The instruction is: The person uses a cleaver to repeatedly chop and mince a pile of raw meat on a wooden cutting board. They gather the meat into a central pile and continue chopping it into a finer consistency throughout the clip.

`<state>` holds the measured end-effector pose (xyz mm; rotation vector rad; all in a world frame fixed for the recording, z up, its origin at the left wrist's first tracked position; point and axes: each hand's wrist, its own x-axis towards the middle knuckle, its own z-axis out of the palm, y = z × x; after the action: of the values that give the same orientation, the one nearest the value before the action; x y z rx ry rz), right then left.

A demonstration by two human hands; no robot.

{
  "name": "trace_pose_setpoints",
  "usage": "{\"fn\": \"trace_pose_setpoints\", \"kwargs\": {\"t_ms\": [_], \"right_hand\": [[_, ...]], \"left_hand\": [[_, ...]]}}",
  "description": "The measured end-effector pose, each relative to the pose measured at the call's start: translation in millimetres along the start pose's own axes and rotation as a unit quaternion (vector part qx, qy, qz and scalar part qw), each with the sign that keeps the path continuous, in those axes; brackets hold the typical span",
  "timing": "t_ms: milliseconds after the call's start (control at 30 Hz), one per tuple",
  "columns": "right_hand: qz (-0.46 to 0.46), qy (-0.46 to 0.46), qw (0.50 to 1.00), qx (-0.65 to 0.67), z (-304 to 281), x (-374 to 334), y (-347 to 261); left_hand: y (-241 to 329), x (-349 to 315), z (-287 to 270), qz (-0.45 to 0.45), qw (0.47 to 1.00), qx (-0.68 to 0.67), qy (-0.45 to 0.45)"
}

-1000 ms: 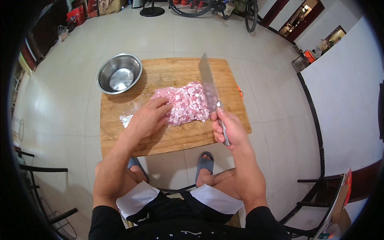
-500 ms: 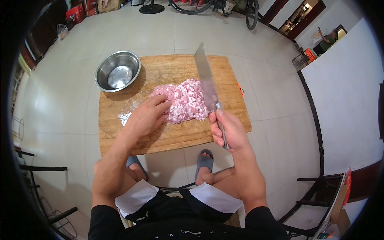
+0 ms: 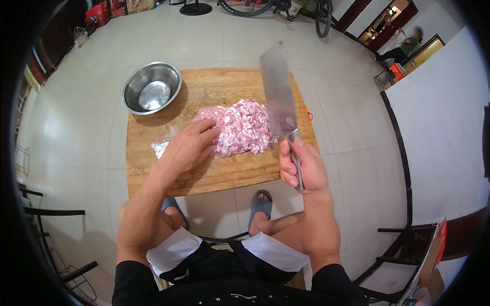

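Note:
A heap of chopped pink-and-white meat (image 3: pixel 244 130) lies on the wooden cutting board (image 3: pixel 219 178). My left hand (image 3: pixel 189 145) rests at the heap's left side, its fingers stretched out over the meat. In my right hand (image 3: pixel 309 166) is a cleaver (image 3: pixel 278 92), gripped by its metal handle. The broad blade is raised over the board's right part, tilted, beside the heap's right edge. A steel bowl (image 3: pixel 131 92) stands on the far left corner of the board, with no food visible inside.
Shiny scraps (image 3: pixel 160 148) lie on the board left of my hand. Black chair frames (image 3: pixel 56 211) stand at the lower left and lower right. A white wall (image 3: pixel 439 143) rises at the right. Far off are a bicycle (image 3: pixel 247 9) and a person (image 3: pixel 407 47).
My right hand has moved right with the cleaver, away from the meat, and more of the blade's flat face shows. The left hand has stayed put. The distant person has shifted.

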<state>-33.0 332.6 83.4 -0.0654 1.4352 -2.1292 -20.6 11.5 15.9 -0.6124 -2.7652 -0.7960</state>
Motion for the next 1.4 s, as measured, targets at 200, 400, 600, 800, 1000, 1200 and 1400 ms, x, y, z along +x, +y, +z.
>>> {"fn": "trace_pose_setpoints", "kwargs": {"t_ms": [200, 400, 600, 800, 1000, 1200, 1400], "right_hand": [[0.150, 0.076, 0.986, -0.010, -9.5, 22.9, 31.8], [0.027, 0.033, 0.998, -0.056, 5.6, -0.4, 4.4], [0.083, 0.057, 0.994, -0.041, -9.7, 13.1, 31.3], [0.056, 0.046, 0.997, -0.040, -2.2, 7.3, 7.5], [0.033, 0.052, 0.997, -0.044, -6.2, 3.5, 26.3], [0.107, 0.067, 0.991, -0.046, 3.0, 7.8, 18.3], [-0.003, 0.023, 1.000, -0.010, 3.3, -8.0, 11.1]], "left_hand": [[-0.6, 2.5, 2.4, -0.001, 1.000, 0.003, -0.003], [-0.9, -0.4, 1.2, -0.004, 1.000, 0.003, 0.001], [-0.2, 2.7, 2.9, 0.015, 1.000, 0.013, 0.014], [1.0, 1.1, 0.6, 0.005, 1.000, 0.001, 0.005], [-0.1, 3.9, 1.7, 0.018, 1.000, 0.008, 0.011], [2.1, 2.0, -1.9, 0.018, 1.000, 0.014, 0.015], [3.6, 2.8, -0.8, 0.009, 1.000, 0.009, 0.014]]}}
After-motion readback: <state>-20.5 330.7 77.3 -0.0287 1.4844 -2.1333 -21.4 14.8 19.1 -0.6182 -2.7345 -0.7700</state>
